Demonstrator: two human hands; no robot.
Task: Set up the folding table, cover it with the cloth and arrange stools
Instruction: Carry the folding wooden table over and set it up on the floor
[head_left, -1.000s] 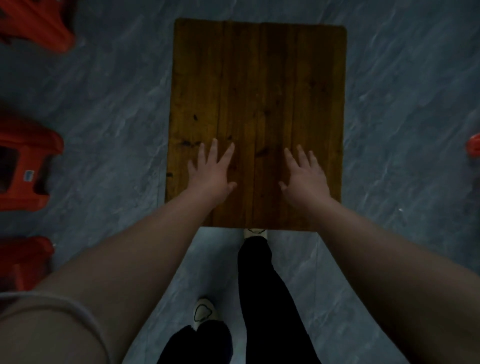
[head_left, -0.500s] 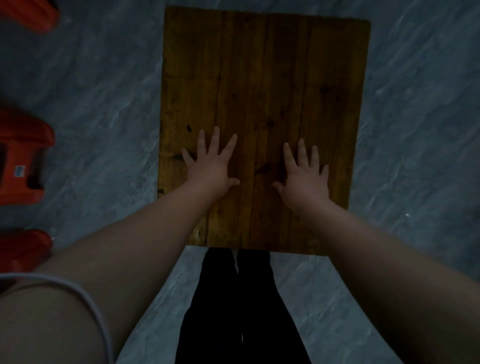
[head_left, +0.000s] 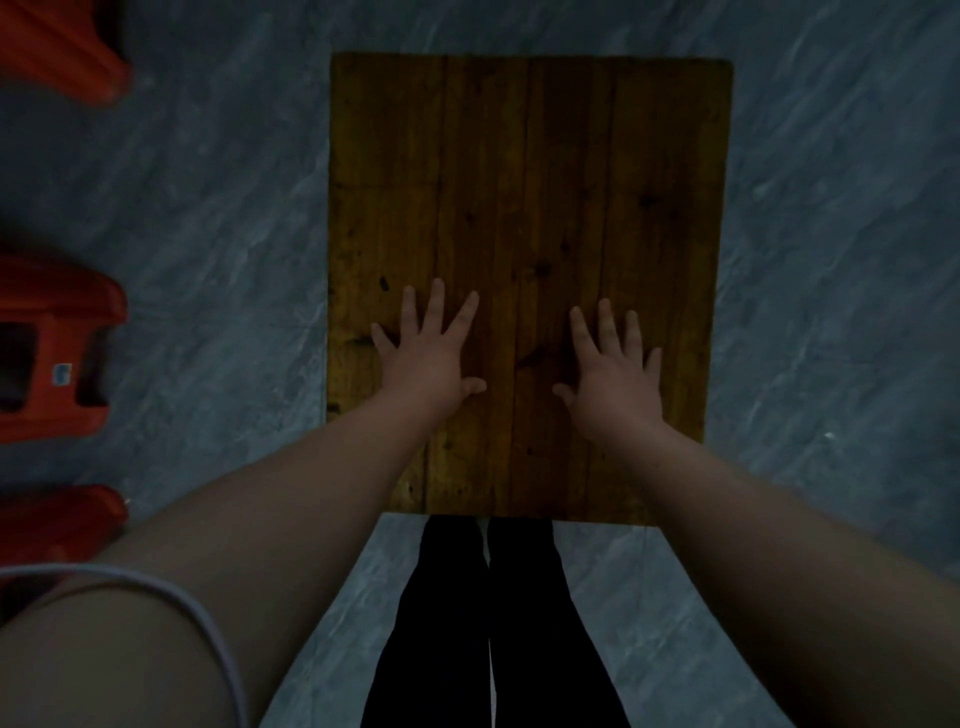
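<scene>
A brown wooden folding table (head_left: 530, 156) stands in front of me, seen from above, its planks running away from me. My left hand (head_left: 431, 353) lies flat on the near left part of the top with fingers spread. My right hand (head_left: 615, 374) lies flat on the near right part, fingers also spread. Neither hand holds anything. Three red plastic stools line the left edge of the view: one at the far left corner (head_left: 62, 47), one in the middle (head_left: 57, 348), one nearer (head_left: 62, 525). No cloth is in view.
The floor (head_left: 831, 260) is grey marbled tile on all sides of the table. My legs in black trousers (head_left: 488, 623) stand at the table's near edge. A white cable (head_left: 208, 618) crosses my left upper arm.
My feet have come together at the table's near edge. The view has shifted a little; both hands stay flat on the tabletop in the same places.
</scene>
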